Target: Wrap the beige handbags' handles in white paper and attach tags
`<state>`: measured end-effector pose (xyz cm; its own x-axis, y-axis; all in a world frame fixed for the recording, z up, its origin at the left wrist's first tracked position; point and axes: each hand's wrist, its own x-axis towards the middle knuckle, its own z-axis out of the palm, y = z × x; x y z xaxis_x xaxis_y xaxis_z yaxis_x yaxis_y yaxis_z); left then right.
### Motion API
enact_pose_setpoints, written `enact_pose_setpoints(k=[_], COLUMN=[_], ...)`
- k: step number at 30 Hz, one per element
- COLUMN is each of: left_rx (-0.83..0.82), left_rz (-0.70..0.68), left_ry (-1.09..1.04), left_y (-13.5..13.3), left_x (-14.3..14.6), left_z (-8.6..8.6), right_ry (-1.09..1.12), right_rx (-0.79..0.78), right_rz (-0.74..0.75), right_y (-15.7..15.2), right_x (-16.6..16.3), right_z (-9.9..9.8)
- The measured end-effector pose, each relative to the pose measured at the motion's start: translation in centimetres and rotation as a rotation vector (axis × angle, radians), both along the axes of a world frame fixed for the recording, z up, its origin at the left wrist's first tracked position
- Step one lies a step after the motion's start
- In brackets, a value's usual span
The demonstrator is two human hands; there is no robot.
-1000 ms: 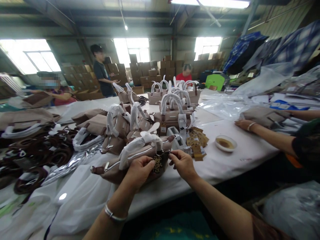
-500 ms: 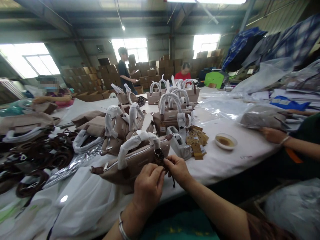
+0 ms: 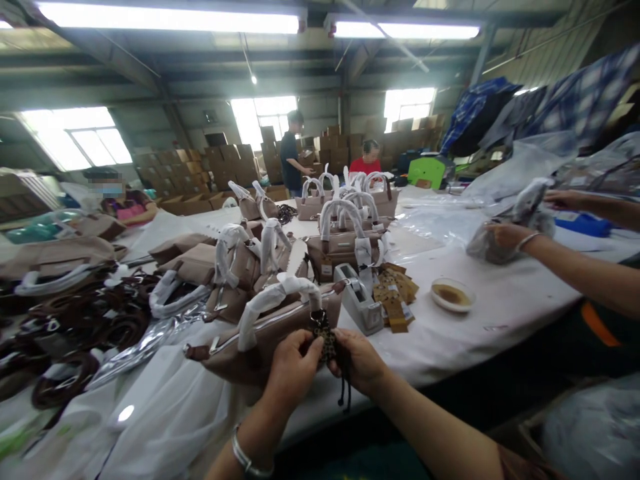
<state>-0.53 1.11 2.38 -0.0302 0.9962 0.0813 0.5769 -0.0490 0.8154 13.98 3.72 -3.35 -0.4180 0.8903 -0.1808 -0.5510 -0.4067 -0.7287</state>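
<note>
A taupe handbag point(image 3: 280, 333) with white-wrapped handles stands on the table right in front of me. From the base of its handle hangs a dark patterned bag charm point(image 3: 327, 343) with black cords dangling below. My left hand point(image 3: 295, 363) pinches the charm from the left, thumb on its face. On the other side my right hand point(image 3: 357, 360) grips its right edge and the cords, fingers curled. A grey tape dispenser point(image 3: 357, 300) sits just behind the bag's right end, beside a pile of brown cardboard tags point(image 3: 395, 297).
Several more wrapped handbags point(image 3: 345, 250) crowd the table behind. Brown straps point(image 3: 75, 333) lie heaped at left. A shallow dish point(image 3: 453, 295) stands at right. There, a co-worker's hands point(image 3: 510, 240) handle a plastic-covered bag point(image 3: 490, 247). Others are farther back.
The charm now shows more fully between my hands, its cords hanging lower. The co-worker at right has lifted the plastic-covered bag more upright. A standing person behind has moved right.
</note>
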Motion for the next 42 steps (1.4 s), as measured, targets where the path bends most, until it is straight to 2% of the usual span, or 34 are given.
enact_pose_setpoints(k=[2,4,6,9,11,15,19,21,25,27,29,32,35,38,42], left_rx=[-0.137,-0.222,-0.247,-0.183,-0.127,-0.135,-0.159,-0.177,-0.313,-0.387,-0.426,-0.436,-0.460,-0.475,-0.448], left_rz=[-0.019,-0.039,-0.042,-0.050,-0.090,-0.191,-0.158,-0.137,-0.134,-0.131,-0.116,-0.116,-0.133,-0.134,-0.164], left_ry=[-0.190,-0.299,-0.300,-0.216,-0.173,-0.133,-0.208,-0.266,-0.524,-0.654,-0.708,-0.730,-0.765,-0.789,-0.782], left_y=[0.2,0.3,0.5,1.0,1.3,1.5,1.2,1.1,1.0,1.0,1.0,0.9,0.8,0.9,1.1], left_x=[0.0,-0.2,-0.4,-0.9,-1.1,-1.3,-1.2,-1.0,-0.9,-1.0,-1.0,-1.2,-1.4,-1.5,-1.8], left_z=[0.2,0.1,-0.1,-0.7,-1.1,-1.3,-0.8,-0.7,-1.2,-1.4,-1.4,-1.5,-1.7,-1.9,-1.8], right_ry=[0.073,0.043,-0.061,-0.229,-0.330,-0.488,-0.659,-0.758,-0.924,-0.997,-1.042,-1.077,-1.083,-1.000,-0.934], right_rx=[-0.054,-0.047,0.003,0.082,0.169,0.473,0.780,0.948,1.046,1.111,1.169,1.144,0.982,0.788,0.616], right_rz=[0.006,-0.011,-0.056,-0.118,-0.152,-0.269,-0.248,-0.299,-0.576,-0.562,-0.459,-0.396,-0.407,-0.360,-0.412], right_y=[-0.2,-0.4,-0.3,0.1,0.3,-0.1,-1.4,-1.4,0.8,2.2,3.0,3.1,2.7,2.6,2.4], right_x=[-0.3,-0.8,-1.4,-2.0,-2.3,-2.1,-0.5,0.8,3.0,3.3,3.0,2.0,1.1,0.9,1.5], right_z=[-0.1,-0.5,-1.1,-2.3,-3.1,-3.6,-2.1,-0.8,1.8,2.9,3.7,4.3,4.2,3.8,2.3])
